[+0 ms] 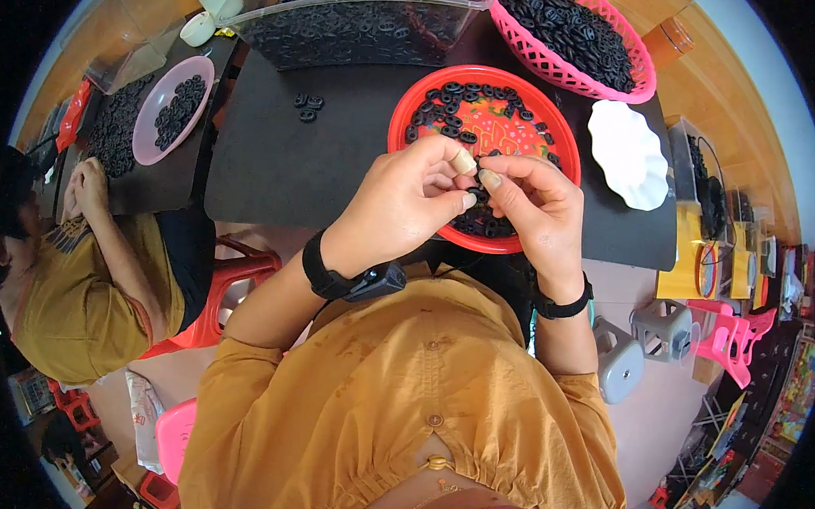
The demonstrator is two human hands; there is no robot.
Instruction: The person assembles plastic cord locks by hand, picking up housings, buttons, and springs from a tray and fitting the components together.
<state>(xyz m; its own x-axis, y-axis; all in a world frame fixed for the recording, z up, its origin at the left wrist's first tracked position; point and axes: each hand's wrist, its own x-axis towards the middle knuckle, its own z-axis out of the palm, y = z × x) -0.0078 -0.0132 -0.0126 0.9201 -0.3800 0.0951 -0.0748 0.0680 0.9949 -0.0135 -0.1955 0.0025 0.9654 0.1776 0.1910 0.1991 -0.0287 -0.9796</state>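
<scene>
My left hand (pixel 396 200) and my right hand (pixel 539 210) meet over a round red tray (pixel 397 119). Thumbs and forefingers are pinched together around a small black oval piece (pixel 478 195), mostly hidden by the fingertips. A pale wrapping covers the tip of one left finger. Inside the tray, many similar black pieces (pixel 451 99), some showing two holes, lie round the rim and in a heap below my hands. A dark band with a black device circles my left wrist, and another dark band my right.
A clear plastic bin (pixel 343 37) and a pink basket (pixel 576 45), both full of black pieces, stand behind the tray. To its right lies a white scalloped dish (pixel 628 154). Three or so loose pieces (pixel 309 106) rest left. A co-worker sits at left near a pink plate (pixel 152 129).
</scene>
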